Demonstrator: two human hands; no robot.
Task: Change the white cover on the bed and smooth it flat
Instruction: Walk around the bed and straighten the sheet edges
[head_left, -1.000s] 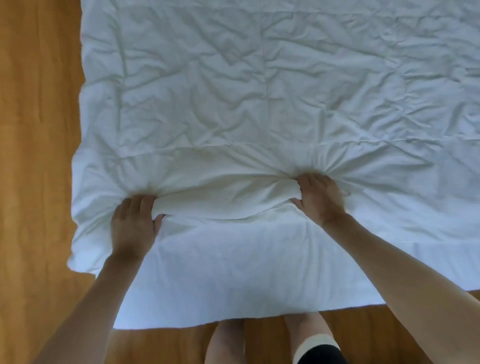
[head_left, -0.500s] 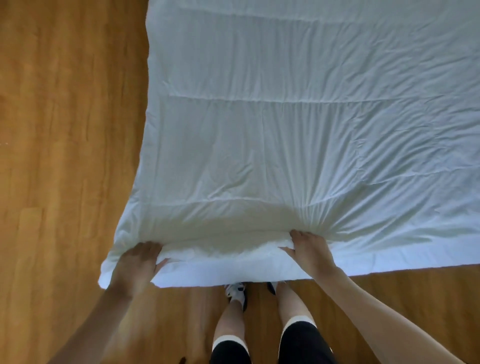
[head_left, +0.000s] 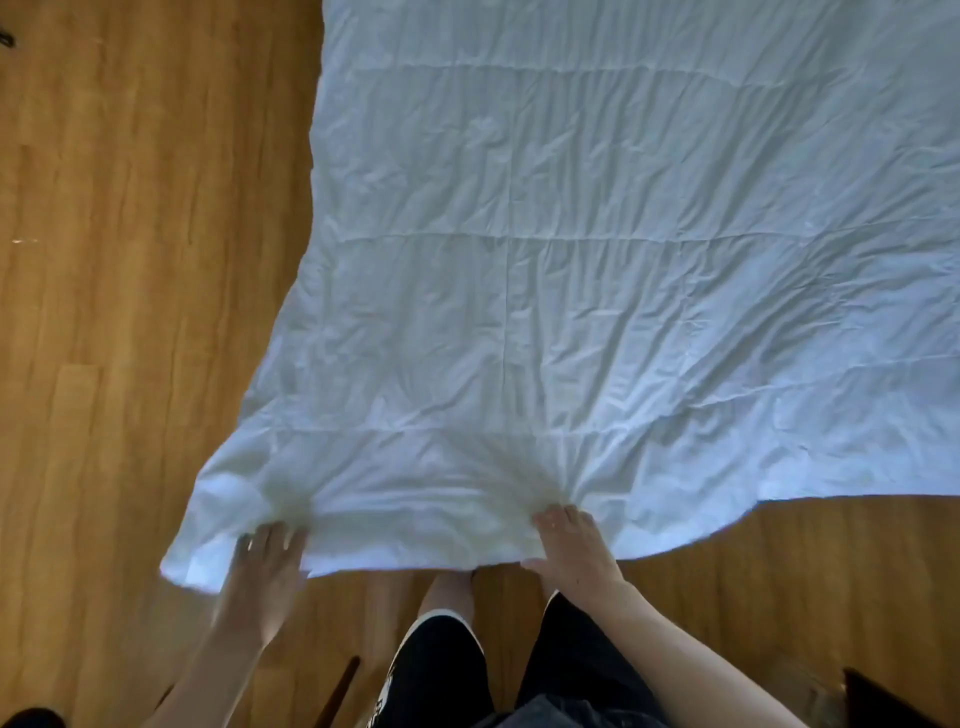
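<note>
Cover (head_left: 597, 270) spreads away from my grip, its long run straight ahead of me. My left hand (head_left: 267, 564) and right hand (head_left: 571, 545) each pinch its near edge, gathered cloth between them, above the floor (head_left: 130, 260).

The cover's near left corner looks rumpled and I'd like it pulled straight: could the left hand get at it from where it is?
Probably yes. The left hand already holds the cover at its near edge, right beside that corner. Only bare wood floor lies around it, nothing in the way.
</note>
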